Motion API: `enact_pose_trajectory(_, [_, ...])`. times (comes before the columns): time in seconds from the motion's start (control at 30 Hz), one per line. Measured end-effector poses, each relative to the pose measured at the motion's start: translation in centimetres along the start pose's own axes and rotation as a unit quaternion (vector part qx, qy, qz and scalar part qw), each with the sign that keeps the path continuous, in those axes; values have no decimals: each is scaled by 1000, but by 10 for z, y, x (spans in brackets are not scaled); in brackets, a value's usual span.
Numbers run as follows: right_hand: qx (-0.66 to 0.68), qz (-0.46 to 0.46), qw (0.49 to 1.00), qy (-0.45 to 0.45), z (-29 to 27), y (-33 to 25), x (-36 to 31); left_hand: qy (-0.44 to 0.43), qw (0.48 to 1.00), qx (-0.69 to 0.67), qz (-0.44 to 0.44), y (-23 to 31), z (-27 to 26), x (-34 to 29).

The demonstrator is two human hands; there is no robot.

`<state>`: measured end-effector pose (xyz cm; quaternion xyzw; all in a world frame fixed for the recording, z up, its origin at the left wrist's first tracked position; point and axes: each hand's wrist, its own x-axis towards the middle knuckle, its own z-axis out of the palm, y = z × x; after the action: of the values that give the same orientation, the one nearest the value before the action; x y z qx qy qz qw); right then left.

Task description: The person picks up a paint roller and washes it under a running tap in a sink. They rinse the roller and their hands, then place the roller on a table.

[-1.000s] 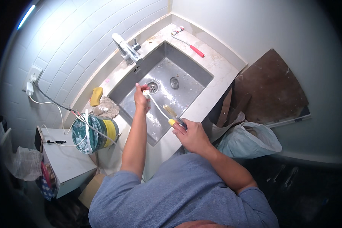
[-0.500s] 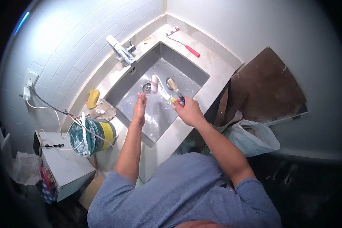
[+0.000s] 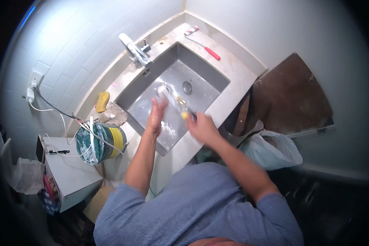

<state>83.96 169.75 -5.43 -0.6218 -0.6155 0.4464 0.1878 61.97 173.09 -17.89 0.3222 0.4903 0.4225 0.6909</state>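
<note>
Over the grey sink (image 3: 184, 52), my right hand (image 3: 203, 128) is closed round the handles of a paintbrush (image 3: 181, 101) and a small paint roller (image 3: 165, 92) together. Both tools point away from me into the basin, and motion blurs them. Close by the roller, my left hand (image 3: 156, 117) is raised with its fingers stretched out, holding nothing. Whether it touches the roller cannot be told. On the far right counter lies a second small roller with a red handle (image 3: 212, 53).
A faucet (image 3: 134, 51) stands at the sink's back left. Left of the basin are a yellow sponge (image 3: 103, 101), a crumpled cloth (image 3: 114, 115) and a paint-smeared bucket (image 3: 96, 143) crossed by cables. To the right are a white bag (image 3: 270, 151) and a brown board (image 3: 295, 96).
The brush and roller have swung slightly and now look blurred. My left hand has moved a little right, nearer the roller. The whole view has shifted slightly.
</note>
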Motion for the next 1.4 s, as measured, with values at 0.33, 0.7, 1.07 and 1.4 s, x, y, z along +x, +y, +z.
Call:
enact_pose_trajectory(0.33, [84,29,995,33,2,56,17,120,991,-55,-13,14,-25,-58])
enact_pose_trajectory(0.7, [310,42,947,-69,-30,56,-55,-60,864,-488,111,23,44,-118])
enact_pose_trajectory(1.07, [373,-14,911,-175,-80,103,-117,-135,824,-488,253,-33,94,-213])
enact_pose_trajectory(1.4, [343,-18,898,-274,-116,184,-205,11,819,-521,241,-71,215,-323])
